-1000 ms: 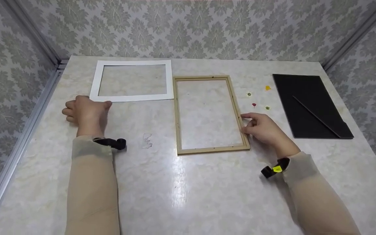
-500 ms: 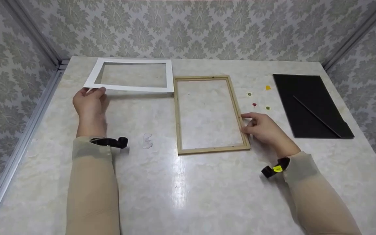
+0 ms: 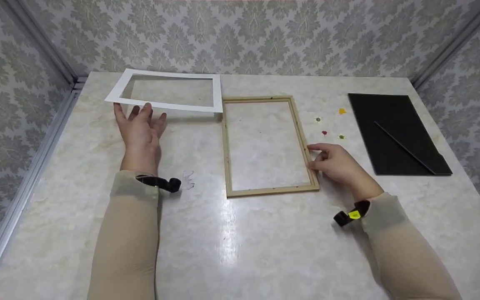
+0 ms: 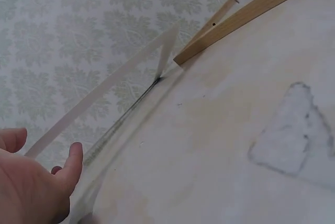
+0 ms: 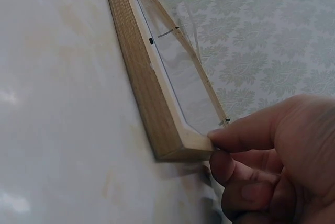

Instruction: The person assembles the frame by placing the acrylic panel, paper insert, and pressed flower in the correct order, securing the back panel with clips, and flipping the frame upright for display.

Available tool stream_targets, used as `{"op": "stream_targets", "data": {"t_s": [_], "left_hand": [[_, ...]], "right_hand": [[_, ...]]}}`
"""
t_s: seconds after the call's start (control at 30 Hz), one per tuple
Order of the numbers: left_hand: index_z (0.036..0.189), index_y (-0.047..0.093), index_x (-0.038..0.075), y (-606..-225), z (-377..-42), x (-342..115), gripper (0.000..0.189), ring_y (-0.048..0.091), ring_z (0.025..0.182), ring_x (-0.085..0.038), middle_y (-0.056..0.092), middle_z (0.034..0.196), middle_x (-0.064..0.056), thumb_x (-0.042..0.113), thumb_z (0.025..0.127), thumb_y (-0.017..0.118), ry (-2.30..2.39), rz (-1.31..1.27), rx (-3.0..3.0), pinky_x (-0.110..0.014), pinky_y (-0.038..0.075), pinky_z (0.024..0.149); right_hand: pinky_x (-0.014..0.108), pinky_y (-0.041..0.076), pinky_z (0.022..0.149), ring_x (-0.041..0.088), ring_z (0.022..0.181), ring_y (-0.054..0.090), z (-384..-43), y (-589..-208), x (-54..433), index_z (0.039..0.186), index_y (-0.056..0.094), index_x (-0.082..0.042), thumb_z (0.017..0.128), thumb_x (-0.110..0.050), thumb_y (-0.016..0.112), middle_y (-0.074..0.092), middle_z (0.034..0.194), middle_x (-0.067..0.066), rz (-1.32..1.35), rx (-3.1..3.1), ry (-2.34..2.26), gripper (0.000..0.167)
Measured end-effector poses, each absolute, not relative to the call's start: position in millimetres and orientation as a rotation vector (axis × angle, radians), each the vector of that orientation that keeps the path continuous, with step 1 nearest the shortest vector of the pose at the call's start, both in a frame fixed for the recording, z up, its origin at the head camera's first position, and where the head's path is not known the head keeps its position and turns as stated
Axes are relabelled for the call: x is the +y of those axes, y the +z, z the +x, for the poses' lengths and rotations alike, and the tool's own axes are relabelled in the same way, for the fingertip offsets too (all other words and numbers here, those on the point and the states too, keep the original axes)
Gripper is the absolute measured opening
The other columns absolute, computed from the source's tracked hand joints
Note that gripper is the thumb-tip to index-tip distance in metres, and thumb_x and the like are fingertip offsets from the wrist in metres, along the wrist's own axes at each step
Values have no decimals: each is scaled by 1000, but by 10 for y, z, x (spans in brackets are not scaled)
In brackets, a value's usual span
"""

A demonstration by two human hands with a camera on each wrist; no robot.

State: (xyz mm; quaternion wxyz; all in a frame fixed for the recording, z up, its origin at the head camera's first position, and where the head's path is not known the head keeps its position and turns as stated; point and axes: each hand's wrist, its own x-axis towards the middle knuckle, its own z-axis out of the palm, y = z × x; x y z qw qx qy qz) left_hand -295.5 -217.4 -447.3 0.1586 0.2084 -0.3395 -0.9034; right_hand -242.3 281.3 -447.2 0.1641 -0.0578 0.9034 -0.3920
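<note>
A white mat board [image 3: 115, 89] with a rectangular window is tilted up at the back left in the head view. The spread, mostly straight fingers of my left hand [image 3: 139, 129] touch its raised near edge from below, palm turned upward. In the left wrist view that hand [image 4: 31, 192] shows beside the mat's slanting border [image 4: 99, 90]. A wooden picture frame [image 3: 271, 191] lies flat in the middle. With thumb and index finger, my right hand [image 3: 340, 166] pinches its right side. The right wrist view has the fingertips against the frame [image 5: 157, 109]; the other fingers are curled.
A black backing board [image 3: 381, 141] with a stand leg lies at the right. Between it and the frame are small pressed flowers: yellow [image 3: 342, 111], red [image 3: 324, 133], and pale ones [image 3: 318, 119]. A clear piece [image 3: 188, 180] with a dark outline lies left of the frame.
My left hand has come onto the mat's near edge, lifted it off the table, then turned palm upward and shifted right. The right hand and the frame have stayed put.
</note>
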Motion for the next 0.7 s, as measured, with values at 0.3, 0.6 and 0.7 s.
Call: {"op": "stream_targets", "data": {"t_s": [0.3, 0.6, 0.7], "left_hand": [[170, 12, 73, -4545, -3035, -2138, 117, 62, 144, -29, 43, 150, -5, -10, 107, 63, -2544, 635, -841, -49, 69, 106], [173, 19, 66, -4509, -3053, -2150, 105, 61, 144, -28, 51, 141, -6, -4, 110, 63, -2539, 603, -756, -48, 67, 109], [176, 23, 58, -4497, -3046, -2138, 98, 63, 145, -28, 53, 146, -7, 1, 109, 67, -2539, 573, -767, -44, 69, 106]], "right_hand": [[24, 45, 67, 11, 75, 58, -2417, -4490, 2806, 163, 58, 0, 103, -14, 78, 74, 89, 0, -185, 2582, -1110, 65], [25, 44, 65, 13, 76, 58, -2409, -4461, 2828, 163, 58, -2, 103, -15, 78, 75, 92, 3, -177, 2592, -1116, 64], [25, 44, 64, 13, 75, 58, -2410, -4461, 2821, 163, 58, -3, 104, -16, 79, 76, 93, 4, -172, 2594, -1109, 64]]}}
